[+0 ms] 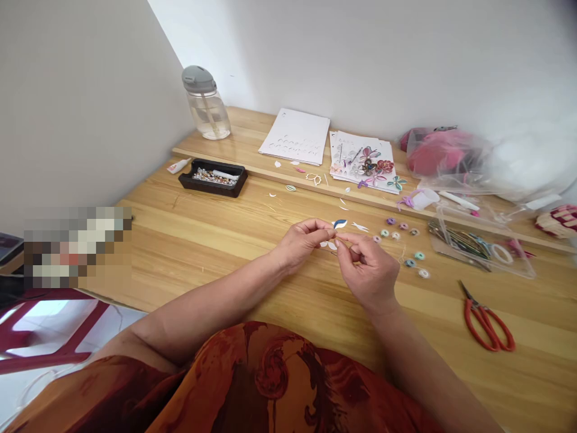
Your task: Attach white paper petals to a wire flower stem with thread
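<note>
My left hand (303,242) pinches a small blue-and-white petal (339,224) between thumb and fingertips, and its curved tip stands above them. Close against it, my right hand (369,264) is closed in a pinch at the petal's lower end; a thin thread seems to run there, too fine to make out fully. White petal cutouts (328,245) lie on the table just under the fingers. A white forked cutout (360,227) rests beyond the hands. Several small thread spools (410,263) in purple, green and white stand to the right of my right hand.
Red-handled scissors (489,325) lie at the right. A clear box (484,240) holds tools. On the back ledge are a water bottle (207,105), paper sheets (297,135) and finished flowers (372,167). A black tray (213,178) of beads is at the left.
</note>
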Tool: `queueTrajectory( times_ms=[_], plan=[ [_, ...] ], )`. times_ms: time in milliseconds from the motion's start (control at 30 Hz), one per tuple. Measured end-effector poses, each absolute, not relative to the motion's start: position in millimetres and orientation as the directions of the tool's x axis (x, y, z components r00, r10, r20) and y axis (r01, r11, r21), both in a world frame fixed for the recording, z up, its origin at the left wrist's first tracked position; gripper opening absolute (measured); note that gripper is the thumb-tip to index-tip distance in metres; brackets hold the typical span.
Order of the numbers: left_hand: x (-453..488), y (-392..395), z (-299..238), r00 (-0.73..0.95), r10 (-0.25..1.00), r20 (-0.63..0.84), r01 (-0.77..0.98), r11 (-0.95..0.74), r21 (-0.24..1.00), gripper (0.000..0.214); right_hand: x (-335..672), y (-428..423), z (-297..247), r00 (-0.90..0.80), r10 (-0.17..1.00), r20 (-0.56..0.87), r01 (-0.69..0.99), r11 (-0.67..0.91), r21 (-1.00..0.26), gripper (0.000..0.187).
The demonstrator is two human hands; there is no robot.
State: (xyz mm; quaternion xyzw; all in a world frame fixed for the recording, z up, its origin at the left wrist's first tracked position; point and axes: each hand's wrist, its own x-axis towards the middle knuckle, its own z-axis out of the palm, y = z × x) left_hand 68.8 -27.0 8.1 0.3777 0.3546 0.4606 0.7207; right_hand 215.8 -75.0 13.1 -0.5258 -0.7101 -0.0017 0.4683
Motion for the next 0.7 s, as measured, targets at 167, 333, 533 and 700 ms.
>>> queueTrajectory(
  times_ms=[167,333,533,700],
  plan=[
    [68.2,-27.4,10.5,0.310,0.936,-0.165,-0.356,0.276,0.893,0.028,218.3,-74.4,15.1,0.033,0.763,0.646,0.718,0.432,-0.547,0.019],
    [66.9,-27.1,11.5,0.330,0.931,-0.153,-0.326,0.265,0.907,0.028,219.7,-75.1,15.9,0.081,0.805,0.588,0.631,0.415,-0.655,0.019],
    [66.1,-26.9,15.8,0.311,0.941,-0.132,-0.310,0.231,0.922,0.029,220.1,-74.1,17.5,-0.015,0.767,0.641,0.748,0.434,-0.502,0.016],
    [67.5,-28.9,18.9,0.304,0.946,-0.109,-0.300,0.204,0.932,0.025,219.3,-73.2,15.2,-0.063,0.722,0.689,0.817,0.434,-0.380,0.008]
  ],
)
